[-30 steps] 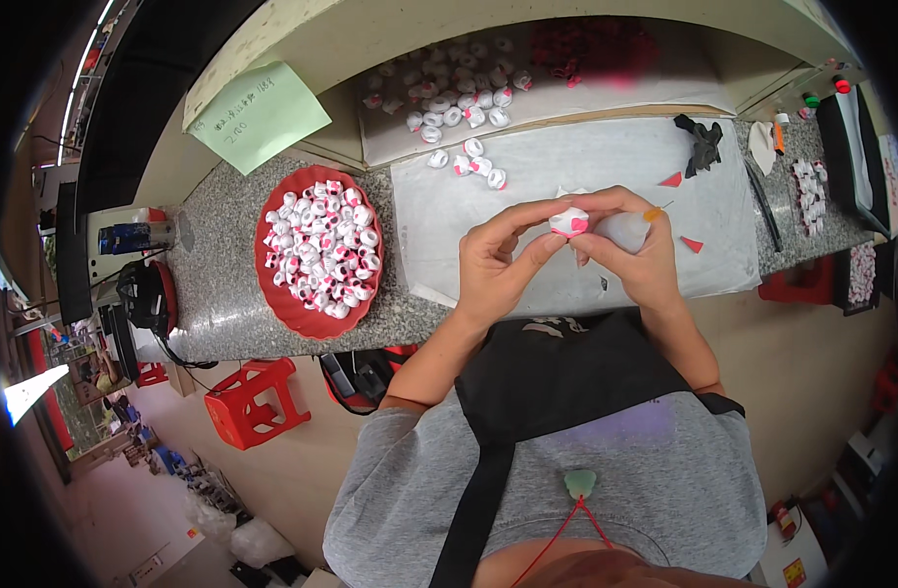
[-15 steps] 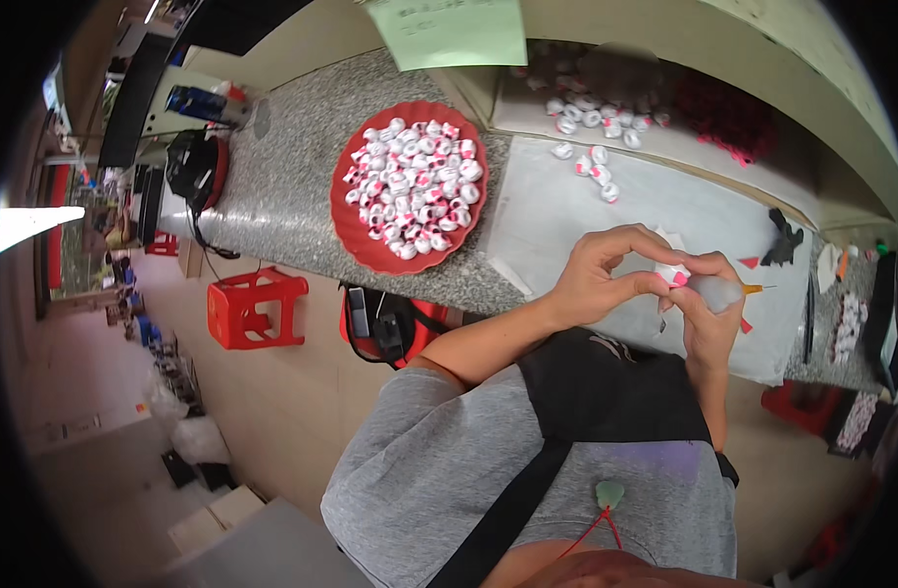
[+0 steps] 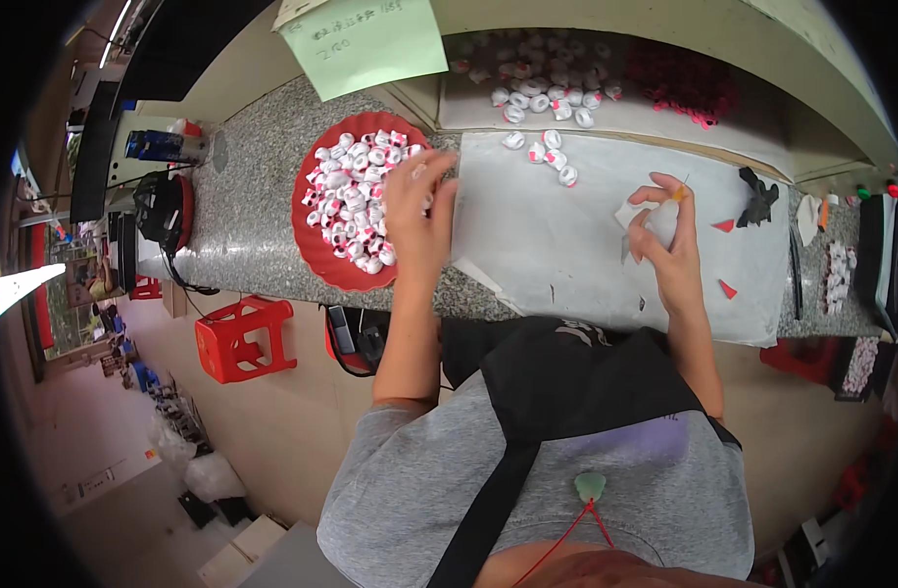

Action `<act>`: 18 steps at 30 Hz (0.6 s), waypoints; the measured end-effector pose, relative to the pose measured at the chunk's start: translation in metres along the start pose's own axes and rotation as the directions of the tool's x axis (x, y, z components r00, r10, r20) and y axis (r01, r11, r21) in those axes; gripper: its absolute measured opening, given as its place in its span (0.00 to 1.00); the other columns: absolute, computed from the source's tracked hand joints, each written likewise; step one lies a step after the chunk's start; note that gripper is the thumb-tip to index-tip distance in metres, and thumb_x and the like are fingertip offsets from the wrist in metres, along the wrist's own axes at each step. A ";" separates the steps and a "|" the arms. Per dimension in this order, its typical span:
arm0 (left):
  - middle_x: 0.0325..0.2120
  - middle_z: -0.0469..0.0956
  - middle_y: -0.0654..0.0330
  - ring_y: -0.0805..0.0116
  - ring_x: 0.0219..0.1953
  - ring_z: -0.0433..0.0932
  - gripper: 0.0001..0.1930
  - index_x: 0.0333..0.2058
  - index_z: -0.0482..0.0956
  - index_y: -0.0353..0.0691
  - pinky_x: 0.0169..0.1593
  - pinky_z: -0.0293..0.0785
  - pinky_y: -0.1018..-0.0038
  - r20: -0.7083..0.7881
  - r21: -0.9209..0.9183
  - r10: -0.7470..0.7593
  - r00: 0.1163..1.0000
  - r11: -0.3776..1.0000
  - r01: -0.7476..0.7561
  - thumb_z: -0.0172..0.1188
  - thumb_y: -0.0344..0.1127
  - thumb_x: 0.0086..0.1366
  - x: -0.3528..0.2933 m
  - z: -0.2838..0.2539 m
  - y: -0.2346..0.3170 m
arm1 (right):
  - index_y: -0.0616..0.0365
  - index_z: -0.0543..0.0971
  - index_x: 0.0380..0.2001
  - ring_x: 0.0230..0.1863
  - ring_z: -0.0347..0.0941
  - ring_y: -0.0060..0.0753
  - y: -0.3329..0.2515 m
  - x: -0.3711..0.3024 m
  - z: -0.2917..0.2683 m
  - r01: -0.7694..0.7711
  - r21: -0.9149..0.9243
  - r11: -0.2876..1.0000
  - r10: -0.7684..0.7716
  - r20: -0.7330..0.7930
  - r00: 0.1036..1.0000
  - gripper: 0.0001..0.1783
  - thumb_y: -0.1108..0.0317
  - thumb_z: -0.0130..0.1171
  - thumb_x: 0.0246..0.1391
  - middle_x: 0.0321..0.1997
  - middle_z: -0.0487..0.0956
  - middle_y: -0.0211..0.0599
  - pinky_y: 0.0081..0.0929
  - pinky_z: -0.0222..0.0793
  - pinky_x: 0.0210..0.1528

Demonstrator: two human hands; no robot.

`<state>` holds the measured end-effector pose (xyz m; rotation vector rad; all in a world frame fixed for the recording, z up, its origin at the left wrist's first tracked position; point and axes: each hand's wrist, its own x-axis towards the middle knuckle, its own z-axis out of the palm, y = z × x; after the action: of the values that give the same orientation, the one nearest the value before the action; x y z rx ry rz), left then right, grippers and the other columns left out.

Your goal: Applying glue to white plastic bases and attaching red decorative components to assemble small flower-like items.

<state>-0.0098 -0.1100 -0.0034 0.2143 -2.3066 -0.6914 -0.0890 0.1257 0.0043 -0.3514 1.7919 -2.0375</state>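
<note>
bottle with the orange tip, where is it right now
In the head view, the translucent bottle is right of centre, in the right hand, over the pale sheet and left of the red scraps.

Handwriting (image 3: 356,34) on a green note (image 3: 375,61), pale print (image 3: 584,335) on a black apron (image 3: 571,392), seemingly illegible

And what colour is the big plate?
The plate is plain red, with a wavy rim; it shows best in the head view.
</note>
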 end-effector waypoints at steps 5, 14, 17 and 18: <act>0.24 0.71 0.56 0.64 0.26 0.72 0.10 0.31 0.71 0.38 0.29 0.68 0.73 0.456 -0.009 -0.095 0.885 0.994 0.112 0.55 0.27 0.46 -0.001 0.073 0.041 | 0.58 0.58 0.38 0.25 0.60 0.24 0.010 -0.010 -0.023 0.103 0.122 0.987 -0.107 0.025 0.994 0.20 0.78 0.43 0.36 0.40 0.61 0.38 0.17 0.59 0.22; 0.26 0.70 0.59 0.71 0.25 0.71 0.11 0.31 0.68 0.37 0.30 0.67 0.79 0.494 -0.337 0.044 0.869 0.931 0.144 0.55 0.24 0.46 -0.006 0.090 0.044 | 0.65 0.63 0.41 0.37 0.64 0.30 -0.006 -0.019 -0.037 0.092 0.138 0.986 -0.084 -0.061 0.995 0.19 0.76 0.43 0.41 0.42 0.60 0.38 0.25 0.66 0.28; 0.32 0.69 0.59 0.73 0.28 0.70 0.11 0.33 0.67 0.36 0.33 0.66 0.80 0.620 -0.644 -0.160 0.768 0.455 0.615 0.54 0.24 0.48 -0.003 0.083 0.059 | 0.66 0.62 0.44 0.38 0.64 0.31 -0.020 -0.022 -0.038 0.166 0.041 0.985 -0.164 -0.052 0.985 0.22 0.77 0.44 0.40 0.41 0.61 0.39 0.25 0.67 0.28; 0.32 0.69 0.59 0.73 0.28 0.70 0.11 0.33 0.67 0.36 0.33 0.66 0.80 0.622 -0.640 -0.159 0.766 0.461 0.615 0.54 0.24 0.48 -0.002 0.080 0.065 | 0.66 0.63 0.42 0.38 0.64 0.31 -0.022 -0.025 -0.039 0.195 0.071 0.978 -0.186 -0.117 0.976 0.21 0.78 0.45 0.40 0.40 0.62 0.40 0.25 0.67 0.28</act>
<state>-0.0598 -0.0214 -0.0183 0.1508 -2.0598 -2.2471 -0.0868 0.1735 0.0225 -0.4083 1.7919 -2.2969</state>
